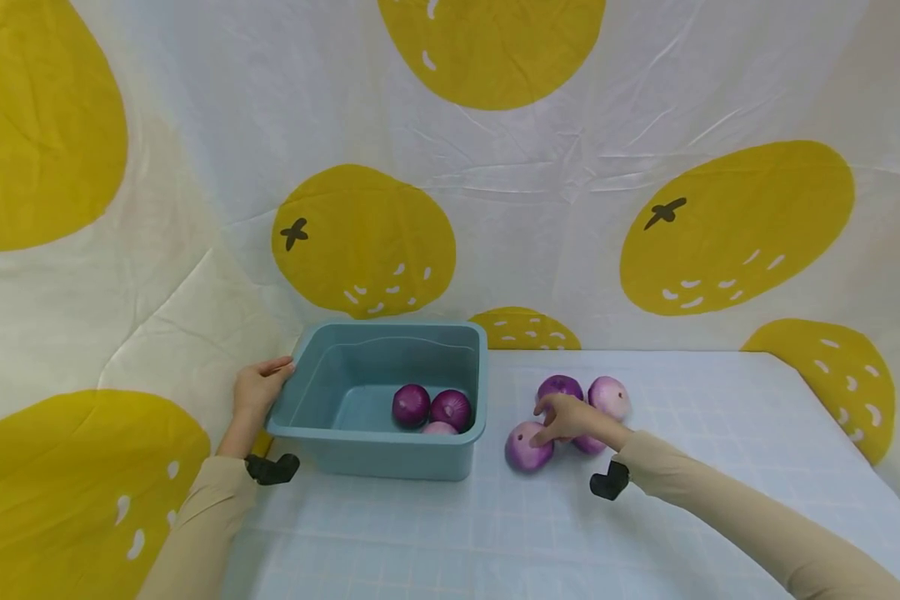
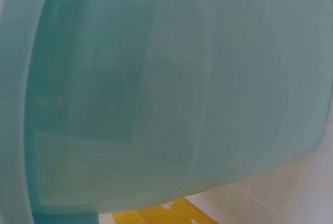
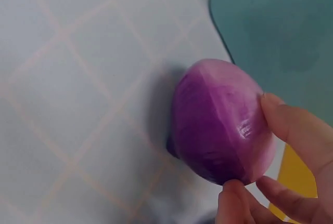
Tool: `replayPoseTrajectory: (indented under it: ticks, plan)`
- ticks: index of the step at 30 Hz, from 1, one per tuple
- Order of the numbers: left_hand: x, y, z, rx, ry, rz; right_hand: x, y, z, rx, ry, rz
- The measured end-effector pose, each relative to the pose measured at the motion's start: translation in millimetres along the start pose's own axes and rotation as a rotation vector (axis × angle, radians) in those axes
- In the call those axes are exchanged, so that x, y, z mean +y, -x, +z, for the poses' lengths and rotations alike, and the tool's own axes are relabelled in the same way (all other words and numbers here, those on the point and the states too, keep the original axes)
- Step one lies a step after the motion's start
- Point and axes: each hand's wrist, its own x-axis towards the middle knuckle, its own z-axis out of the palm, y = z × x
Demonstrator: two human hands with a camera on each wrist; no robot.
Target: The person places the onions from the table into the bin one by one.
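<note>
In the head view, a teal bin is touched by the left hand; whether it is gripped cannot be told. Near it, a purple onion is held by the right hand. From the left wrist, the bin is seen; from the right, the onion is pinched by thumb and fingers.

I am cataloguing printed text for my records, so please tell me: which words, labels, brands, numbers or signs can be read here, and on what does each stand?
There are none: no readable word, label, brand, number or sign shows on the teal plastic tub, the purple onions, the checked tablecloth or the black wrist devices.
The dark crossed marks on the backdrop's yellow fruits look like drawing, not letters.
</note>
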Motion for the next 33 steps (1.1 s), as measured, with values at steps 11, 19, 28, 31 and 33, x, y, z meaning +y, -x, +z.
replayPoseTrajectory:
  ticks: [11, 19, 28, 31, 33]
  plan:
    - [0.7, -1.2, 0.7, -0.002, 0.014, 0.003, 0.1, -3.1, 8.0, -0.045, 0.033, 0.038]
    - [-0.4, -1.7, 1.3, -0.014, 0.016, -0.010, -4.0, -3.3, 13.5, -0.124, -0.074, 0.064]
    - [-2.1, -3.9, 1.1, -0.013, 0.008, -0.013, -1.2, -2.9, 18.2, -0.105, -0.089, 0.055]
    - [-1.9, -3.9, 1.1, -0.017, 0.010, -0.012, -0.6, -1.3, 18.0, -0.105, -0.079, 0.041]
    - [-2.0, -4.1, 1.2, -0.020, 0.016, -0.017, -1.2, 0.4, 16.6, -0.109, -0.075, 0.028]
